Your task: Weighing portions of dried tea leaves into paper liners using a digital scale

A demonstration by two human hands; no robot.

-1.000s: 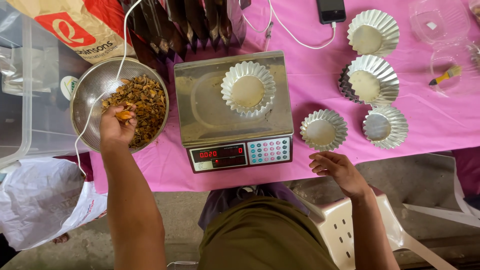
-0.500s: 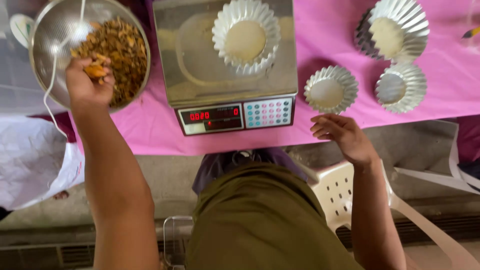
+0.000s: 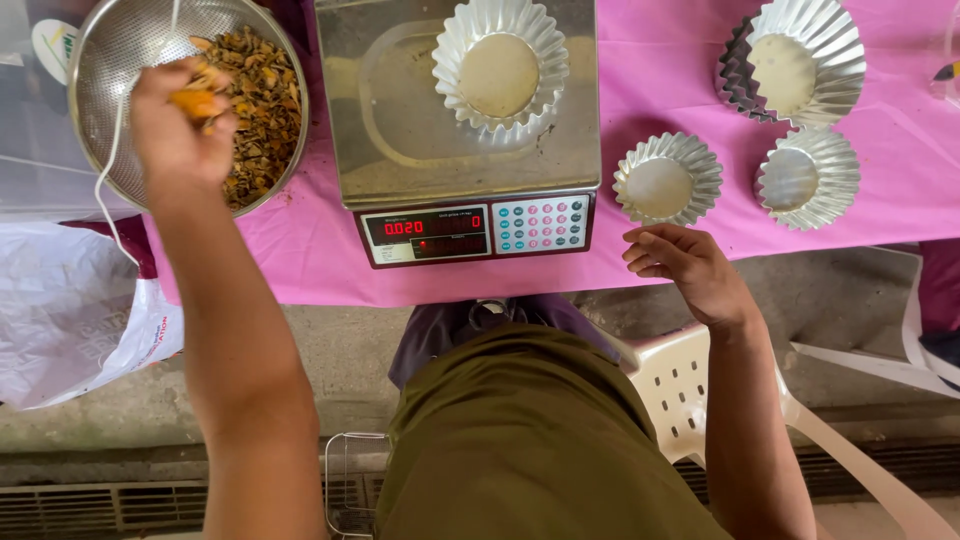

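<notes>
At the far left, a round metal mesh strainer bowl (image 3: 110, 70) is cut off by the top edge, and the dried brown and orange pieces (image 3: 262, 100) heaped in it are too small and jumbled to identify. The left hand (image 3: 175, 125) reaches up over the bowl, arm stretched away from the body, fingers bunched tight on a pinch of the orange pieces (image 3: 195, 100) — knuckles hide how much it grips. A thin white cord (image 3: 108, 180) trails across the bowl and down past the wrist.

In the middle stands a steel digital weighing scale (image 3: 400, 130), its far edge out of frame, with one fluted aluminium tart mould (image 3: 500, 70) on the platter and a red display lit on the near face.

To the right, on the pink tablecloth (image 3: 660, 60), lie three more spots of fluted moulds: one small mould (image 3: 667, 178) just beyond the right hand, another small one (image 3: 807, 177) further right, and a larger stack (image 3: 795, 60) at the far side — how many are nested there cannot be told. The right hand (image 3: 685, 265) rests at the near table edge, fingers loosely curled, holding nothing.
</notes>
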